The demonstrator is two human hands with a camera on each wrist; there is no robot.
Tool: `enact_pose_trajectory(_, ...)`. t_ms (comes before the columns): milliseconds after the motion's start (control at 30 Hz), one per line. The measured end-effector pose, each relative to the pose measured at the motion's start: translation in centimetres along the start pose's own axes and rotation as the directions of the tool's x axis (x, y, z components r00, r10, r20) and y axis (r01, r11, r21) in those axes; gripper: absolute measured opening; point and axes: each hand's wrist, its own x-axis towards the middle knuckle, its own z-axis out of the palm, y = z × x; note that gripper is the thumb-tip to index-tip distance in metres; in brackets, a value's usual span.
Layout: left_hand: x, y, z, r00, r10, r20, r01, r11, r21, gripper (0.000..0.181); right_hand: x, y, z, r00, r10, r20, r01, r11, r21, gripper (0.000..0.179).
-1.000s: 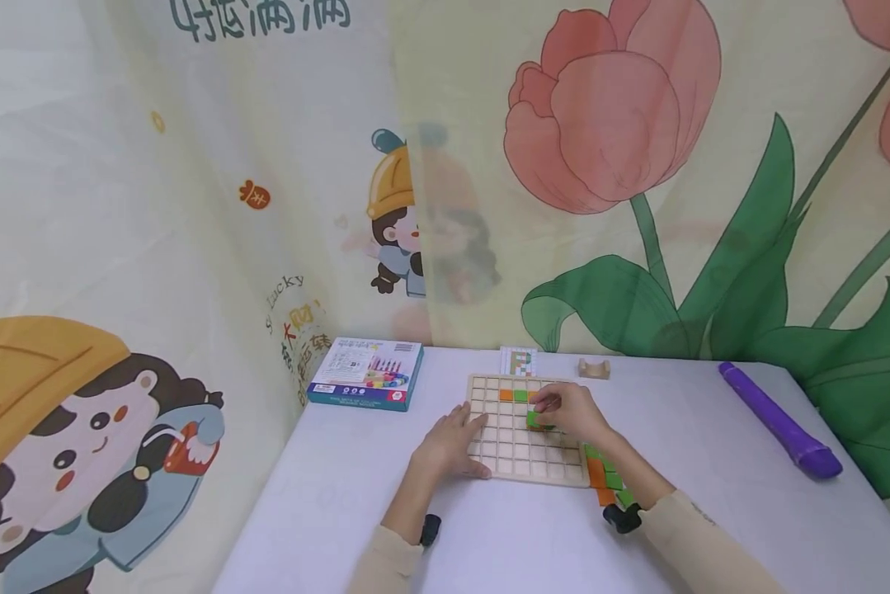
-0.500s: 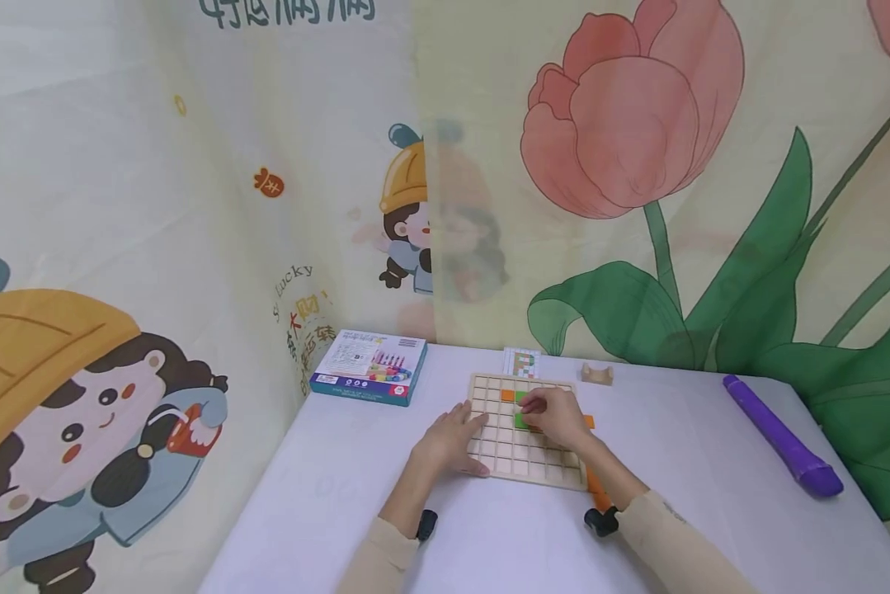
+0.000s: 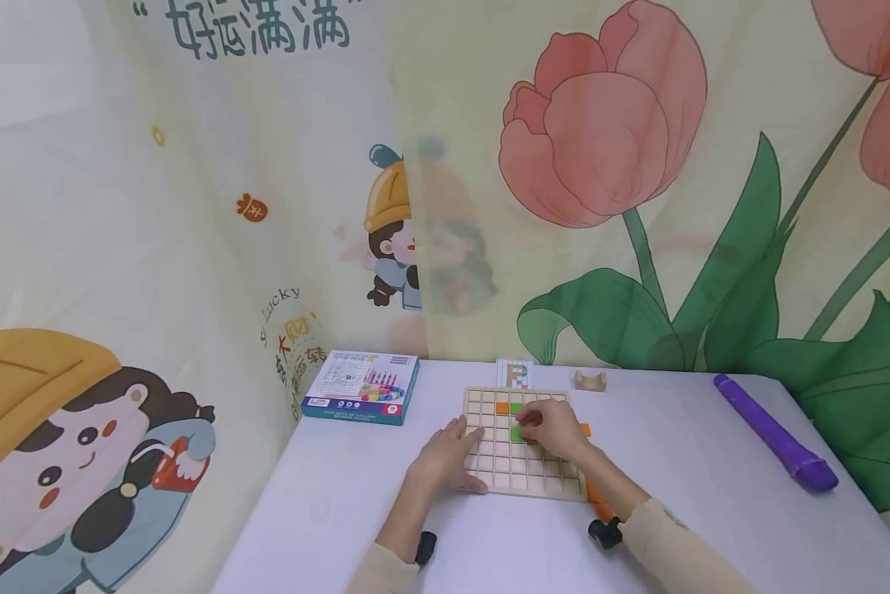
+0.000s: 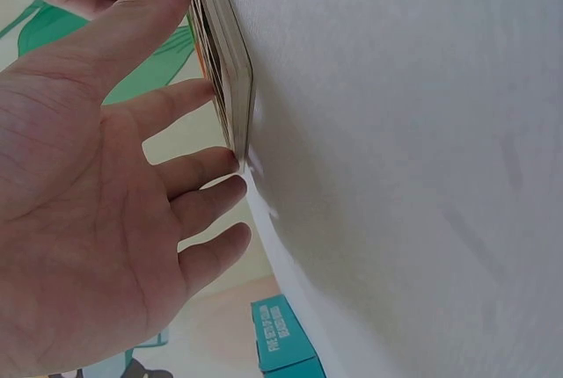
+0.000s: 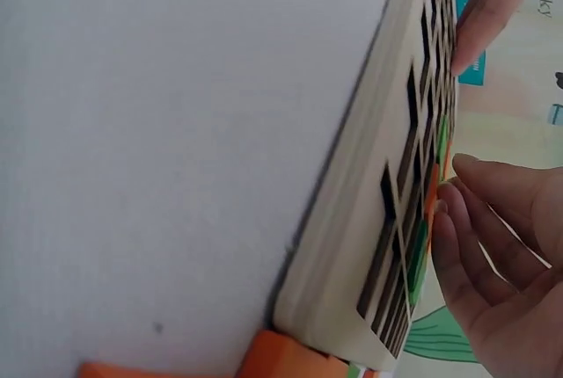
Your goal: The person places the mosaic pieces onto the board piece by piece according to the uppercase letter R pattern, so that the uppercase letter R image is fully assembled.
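Note:
A pale wooden grid board (image 3: 500, 480) lies on the table, with an orange tile (image 3: 502, 407) and a green tile (image 3: 516, 407) in an upper row. My left hand (image 3: 445, 458) rests at its left side, fingers spread, thumb at the near left corner. My right hand (image 3: 559, 429) is over the board, thumb and fingers bent together right at another green tile (image 3: 516, 434); I cannot tell whether they pinch it. In the right wrist view, fingertips (image 5: 450, 192) meet a row of orange and green tiles (image 5: 418, 259), partly hidden by the hand in the head view.
Orange tiles (image 3: 599, 502) lie by the board's right edge, partly under the right forearm. Behind the board are a pattern card (image 3: 515, 374) and a small wooden piece (image 3: 590, 380). A boxed set (image 3: 363, 388) stands back left, a purple stick-like object (image 3: 774, 433) at right.
The right hand has moved a little left and nearer over the board, and the green tile under its fingers shows one cell further left. The left hand stays at the board's edge.

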Motion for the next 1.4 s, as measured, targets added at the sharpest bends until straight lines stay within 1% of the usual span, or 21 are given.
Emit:
enact_pose_trajectory(133, -0.1, 0.0, 0.3, 1.0, -0.003, -0.011, 0.003, 1.0, -0.004, 0.099, -0.5, 0.1, -0.7, 0.999, 0.009, -0.034, -0.009, 1.0, 0.002, 0.013)
enact_pose_trajectory(200, -0.1, 0.1, 0.3, 1.0, -0.003, -0.017, 0.003, 1.0, -0.004, 0.099, -0.8, 0.1, -1.4, 0.998, 0.018, -0.052, -0.017, 1.0, 0.007, 0.013)
enact_pose_trajectory(300, -0.1, 0.1, 0.3, 1.0, 0.001, -0.017, -0.001, 1.0, -0.013, 0.099, -1.3, 0.3, -2.5, 0.997, 0.043, -0.059, -0.043, 0.999, 0.008, 0.013)
enact_pose_trajectory(433, -0.2, 0.1, 0.3, 1.0, 0.008, -0.018, -0.008, 1.0, -0.026, 0.099, -2.0, 1.0, -3.9, 0.996, 0.058, -0.064, -0.059, 0.998, -0.014, 0.013)
enact_pose_trajectory(633, -0.2, 0.4, 0.3, 0.999, 0.023, -0.022, -0.023, 1.0, -0.011, 0.098, -3.1, 2.6, -5.8, 0.994, 0.085, -0.064, -0.089, 0.994, -0.067, 0.013)
enact_pose_trajectory(767, -0.4, 0.5, 0.3, 1.0, 0.015, -0.02, -0.015, 1.0, -0.003, 0.098, -3.7, 3.6, -6.3, 0.993, 0.109, -0.052, -0.113, 0.991, -0.076, 0.014)
enact_pose_trajectory(967, -0.5, 0.1, 0.6, 1.0, 0.003, -0.031, -0.003, 1.0, 0.0, 0.099, -4.1, 4.9, -6.6, 0.987, 0.151, -0.045, -0.154, 0.985, -0.072, 0.019)
enact_pose_trajectory(1133, -0.6, 0.0, 0.7, 1.0, 0.0, -0.023, 0.0, 1.0, -0.003, 0.099, -4.4, 5.7, -6.7, 0.982, 0.184, -0.031, -0.186, 0.979, -0.083, 0.021)
enact_pose_trajectory(1267, -0.6, 0.2, 0.5, 1.0, 0.004, -0.025, -0.004, 1.0, -0.006, 0.099, -4.6, 5.9, -6.8, 0.981, 0.191, -0.033, -0.193, 0.978, -0.076, 0.025)
enact_pose_trajectory(1400, -0.6, 0.3, 0.4, 1.0, 0.008, -0.03, -0.009, 1.0, -0.007, 0.099, -4.8, 5.9, -6.9, 0.984, 0.177, -0.03, -0.179, 0.981, -0.08, 0.02)
